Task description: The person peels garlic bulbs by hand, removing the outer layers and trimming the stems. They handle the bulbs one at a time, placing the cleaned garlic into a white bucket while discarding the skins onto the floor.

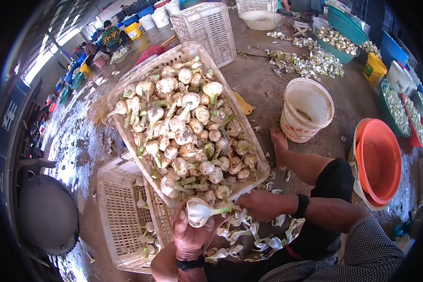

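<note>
My left hand (187, 235) is closed around a garlic bulb (199, 213), whose white, clean-looking surface faces up and whose green stem points right. My right hand (257, 205) is beside the stem's end with its fingers curled; what they hold, if anything, is hidden. Just beyond both hands, a tilted plastic crate (242, 164) is heaped with garlic bulbs (183, 127), many brown and dirt-marked with short cut stems. Pale peeled skins (263, 242) lie below my hands, between my legs.
A lower crate (109, 207) at left contains several bulbs. A white bucket (310, 101) stands near my bare foot, with red basins (378, 160) farther right. A skin pile (308, 63) and an upended crate (207, 33) lie ahead. People (110, 36) sit at the far left.
</note>
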